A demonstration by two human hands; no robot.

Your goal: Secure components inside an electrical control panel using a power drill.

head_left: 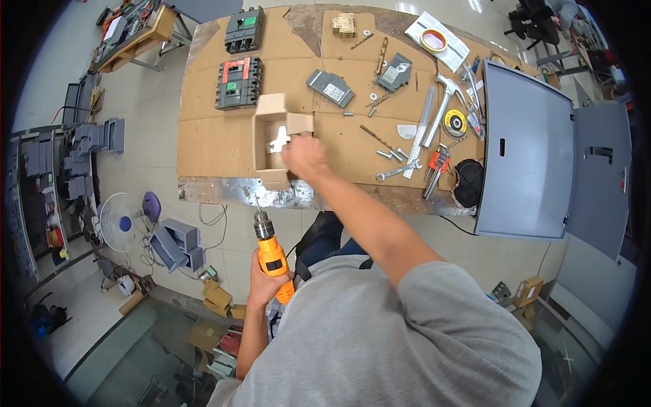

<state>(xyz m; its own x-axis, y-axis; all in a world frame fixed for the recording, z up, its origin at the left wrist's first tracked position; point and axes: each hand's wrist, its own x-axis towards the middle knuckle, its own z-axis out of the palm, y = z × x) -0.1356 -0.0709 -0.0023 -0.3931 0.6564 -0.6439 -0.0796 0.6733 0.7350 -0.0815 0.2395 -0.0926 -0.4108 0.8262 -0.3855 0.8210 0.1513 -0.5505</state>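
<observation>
In my left hand (pixel 263 277), below the table's near edge, is an orange power drill (pixel 272 258). Its chuck and thin bit point up toward the table. An open cardboard box (pixel 260 146) sits at the near edge with its flaps spread out. My right hand (pixel 304 156) is closed over the box's right wall, its fingertips hidden on the inner side. A bright white patch (pixel 279 140) shows inside the box beside those fingers; I cannot tell what it is.
Circuit breakers (pixel 239 83) stand behind the box on the cardboard-covered table (pixel 203 146). To the right lie a hammer (pixel 442 108), a steel ruler (pixel 422 129), a combination wrench (pixel 399 171), hex keys (pixel 437 167), drill bits and bolts. A grey metal cabinet (pixel 522 149) borders the right side.
</observation>
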